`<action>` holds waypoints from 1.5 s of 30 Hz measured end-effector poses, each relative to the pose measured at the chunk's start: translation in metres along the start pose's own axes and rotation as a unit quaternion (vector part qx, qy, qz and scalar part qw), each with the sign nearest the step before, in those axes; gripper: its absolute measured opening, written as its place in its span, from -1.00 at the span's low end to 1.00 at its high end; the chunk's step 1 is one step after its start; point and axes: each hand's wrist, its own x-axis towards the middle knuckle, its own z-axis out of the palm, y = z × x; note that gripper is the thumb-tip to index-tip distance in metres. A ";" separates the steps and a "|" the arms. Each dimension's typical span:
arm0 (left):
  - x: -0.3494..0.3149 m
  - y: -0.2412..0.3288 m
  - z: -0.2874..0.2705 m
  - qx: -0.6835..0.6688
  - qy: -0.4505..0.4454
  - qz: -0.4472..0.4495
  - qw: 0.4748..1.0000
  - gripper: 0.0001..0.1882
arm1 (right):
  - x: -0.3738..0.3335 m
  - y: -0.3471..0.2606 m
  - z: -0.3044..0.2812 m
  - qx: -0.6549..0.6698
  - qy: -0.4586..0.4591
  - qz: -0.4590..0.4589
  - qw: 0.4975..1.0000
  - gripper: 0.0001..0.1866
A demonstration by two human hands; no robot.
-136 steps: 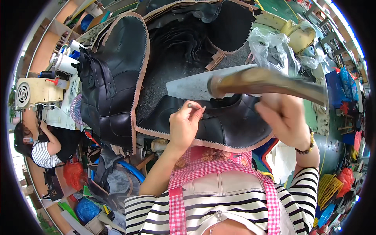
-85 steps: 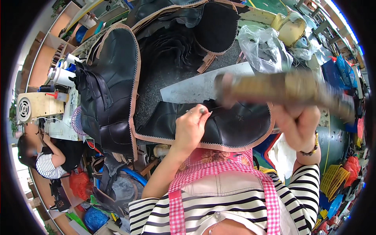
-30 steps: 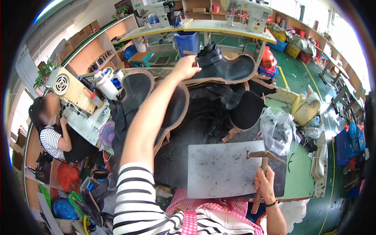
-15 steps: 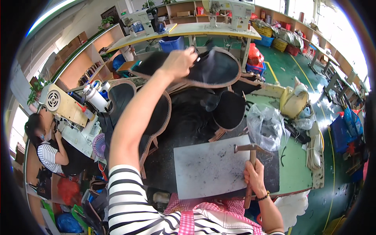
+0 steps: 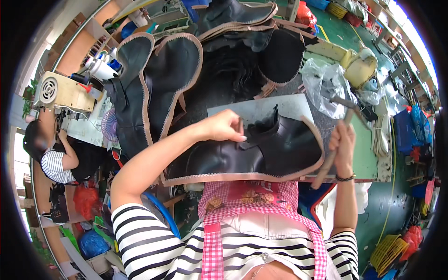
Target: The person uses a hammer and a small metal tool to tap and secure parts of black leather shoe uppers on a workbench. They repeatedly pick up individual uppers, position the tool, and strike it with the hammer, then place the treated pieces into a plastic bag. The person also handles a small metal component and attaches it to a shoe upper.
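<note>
A black leather shoe upper (image 5: 224, 156) with a tan, zigzag-stitched border lies across a pale grey board (image 5: 284, 103) in front of me. My left hand (image 5: 227, 126) is closed in a pinch at the upper's far edge, and a bit of brown edge shows by the fingertips. Raised beside the upper's right end, my right hand (image 5: 344, 138) is wrapped round the wooden handle of a hammer (image 5: 325, 169). The hammer's head points up and away and is slightly blurred.
Similar black uppers (image 5: 175, 70) lie at the left of the bench, with a pile of more (image 5: 233, 21) at the back. A clear plastic bag (image 5: 324, 88) sits at the right. At far left a co-worker (image 5: 58, 161) sits by a cream machine (image 5: 63, 93).
My left hand has come back from the far pile, and a shoe upper now covers most of the board. My right hand has lifted the hammer off the board, up and to the right.
</note>
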 end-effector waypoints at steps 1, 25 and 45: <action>-0.002 -0.003 0.005 0.081 0.015 -0.038 0.996 -0.80 | -0.002 -0.012 -0.011 -0.033 0.000 -0.017 0.999 -0.76; -0.027 -0.011 0.100 -0.156 0.450 0.040 0.878 -0.91 | -0.044 -0.012 0.093 -0.520 -0.413 -0.184 0.725 -0.73; -0.020 -0.014 0.095 -0.192 0.437 0.050 0.877 -0.93 | -0.034 -0.028 0.091 -0.505 -0.437 -0.148 0.729 -0.75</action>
